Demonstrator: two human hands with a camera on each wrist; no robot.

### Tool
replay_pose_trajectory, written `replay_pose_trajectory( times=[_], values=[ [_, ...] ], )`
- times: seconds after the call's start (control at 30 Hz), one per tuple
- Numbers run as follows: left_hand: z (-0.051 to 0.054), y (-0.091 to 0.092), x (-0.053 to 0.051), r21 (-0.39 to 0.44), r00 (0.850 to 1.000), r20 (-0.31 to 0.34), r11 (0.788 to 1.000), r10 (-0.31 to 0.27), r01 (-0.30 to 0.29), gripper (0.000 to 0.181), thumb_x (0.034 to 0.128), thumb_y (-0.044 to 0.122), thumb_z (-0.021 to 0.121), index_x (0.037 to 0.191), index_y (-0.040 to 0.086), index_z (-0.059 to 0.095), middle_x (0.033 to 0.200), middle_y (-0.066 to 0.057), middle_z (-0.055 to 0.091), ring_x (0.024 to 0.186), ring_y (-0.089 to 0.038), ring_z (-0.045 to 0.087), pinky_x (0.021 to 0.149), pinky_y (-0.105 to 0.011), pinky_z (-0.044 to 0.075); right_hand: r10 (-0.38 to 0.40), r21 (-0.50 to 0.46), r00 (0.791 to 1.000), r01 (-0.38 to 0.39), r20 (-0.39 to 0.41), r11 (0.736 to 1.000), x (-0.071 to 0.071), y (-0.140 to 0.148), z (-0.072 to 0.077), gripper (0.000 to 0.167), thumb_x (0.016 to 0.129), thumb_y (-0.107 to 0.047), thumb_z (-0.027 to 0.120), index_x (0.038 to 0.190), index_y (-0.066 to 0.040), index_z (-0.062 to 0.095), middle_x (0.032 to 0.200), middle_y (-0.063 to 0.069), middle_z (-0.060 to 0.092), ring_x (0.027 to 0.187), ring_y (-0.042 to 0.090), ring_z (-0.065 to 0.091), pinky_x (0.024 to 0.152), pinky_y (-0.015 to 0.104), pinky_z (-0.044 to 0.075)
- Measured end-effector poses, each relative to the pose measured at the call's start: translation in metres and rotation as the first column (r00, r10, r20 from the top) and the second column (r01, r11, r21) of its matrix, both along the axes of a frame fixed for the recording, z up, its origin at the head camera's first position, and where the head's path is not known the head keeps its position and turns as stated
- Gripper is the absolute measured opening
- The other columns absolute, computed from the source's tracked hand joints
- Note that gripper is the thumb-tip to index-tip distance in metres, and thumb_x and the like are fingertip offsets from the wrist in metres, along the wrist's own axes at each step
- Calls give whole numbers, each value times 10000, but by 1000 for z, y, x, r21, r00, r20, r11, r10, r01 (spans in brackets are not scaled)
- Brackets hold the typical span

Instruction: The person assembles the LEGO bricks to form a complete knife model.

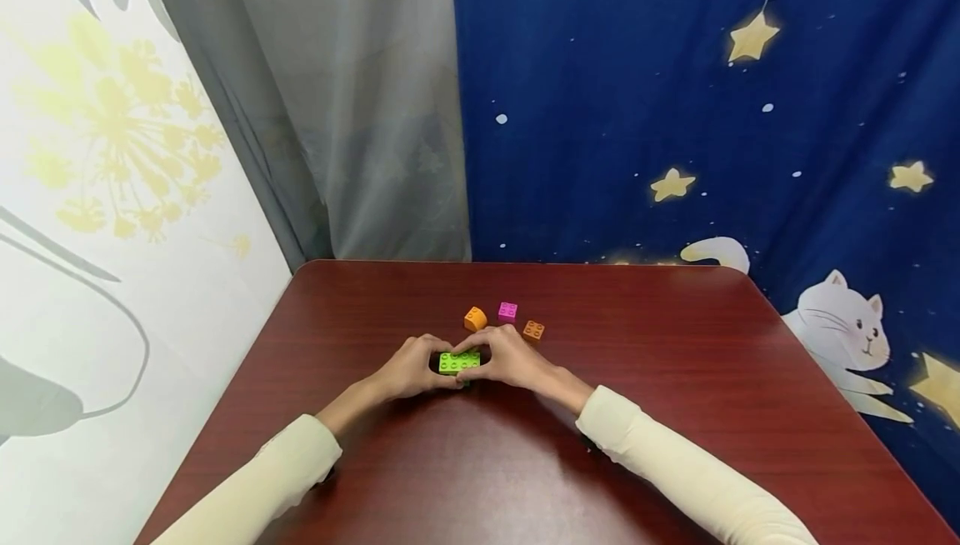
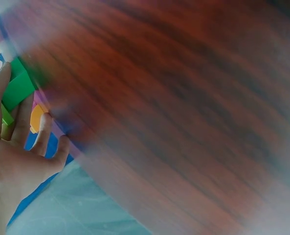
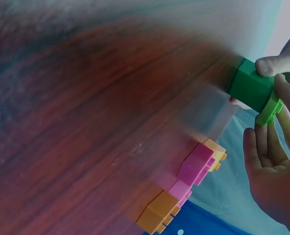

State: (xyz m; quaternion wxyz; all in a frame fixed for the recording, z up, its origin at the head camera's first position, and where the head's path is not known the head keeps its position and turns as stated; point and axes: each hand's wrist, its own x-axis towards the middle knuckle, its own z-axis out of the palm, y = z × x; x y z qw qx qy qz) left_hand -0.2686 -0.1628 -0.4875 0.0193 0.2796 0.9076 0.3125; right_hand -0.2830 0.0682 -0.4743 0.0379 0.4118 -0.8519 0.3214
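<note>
Both hands hold a green piece between them, low over the middle of the table. Its top is a lime brick (image 1: 460,362) with studs; below it is a darker green block (image 3: 252,85). The left hand (image 1: 411,368) pinches it from the left with thumb and fingers. From the right, the right hand (image 1: 513,359) grips it the same way, its fingertips meeting the left hand's. In the left wrist view the green block (image 2: 19,90) shows beside the left hand's (image 2: 22,156) fingers. Part of the lime brick (image 3: 271,107) is covered by the right hand (image 3: 277,183).
Beyond the hands on the dark red table (image 1: 360,303) lie a rounded orange brick (image 1: 475,318), a magenta brick (image 1: 507,312) and a darker orange brick (image 1: 533,330). A grey curtain (image 1: 390,112) and a blue curtain (image 1: 585,112) hang behind the table's far edge.
</note>
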Motion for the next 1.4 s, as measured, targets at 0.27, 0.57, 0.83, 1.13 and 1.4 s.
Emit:
replay_pose_trajectory(
  times=[0.27,0.57,0.83,1.13,1.4],
  values=[
    [3,3,0,-30,1000,-6,1000,9,-9,366,822,376,900,1101,175,776,1069,53,723,982,-123,604,818,-303,526,-21,-17,997,22,78,1000,-4,20,5,396,843,-329,890,1176,-139,791,1067,-26,785,940,98,727,820,309,586],
    [1,3,9,-54,999,6,998,32,-32,431,835,387,885,1166,151,742,1145,-36,690,1092,-225,601,946,-449,500,-114,-73,992,118,51,990,-26,60,5,413,823,-251,910,1158,-44,783,1013,86,783,878,277,726,774,434,590],
    [1,-1,12,-20,1000,26,1000,11,-11,491,840,416,878,1227,157,722,1119,31,702,981,-129,609,878,-355,522,-241,-30,970,242,41,970,-41,88,0,486,812,-272,920,1208,-40,761,1130,97,760,1011,263,695,915,445,559],
    [6,-1,9,72,1000,-11,997,-13,14,393,872,400,854,1216,257,730,1099,113,716,956,-105,613,887,-380,533,-282,52,957,279,68,959,-51,100,-9,540,792,-288,933,1218,-13,746,1144,103,761,1019,248,716,918,419,570],
    [8,1,9,91,1000,-13,996,-19,20,320,886,365,847,1169,244,757,1103,108,718,974,-118,602,900,-410,533,-303,86,948,296,98,951,-49,98,-14,499,804,-276,924,1212,-40,758,1094,73,767,979,213,705,892,401,575]
  ],
)
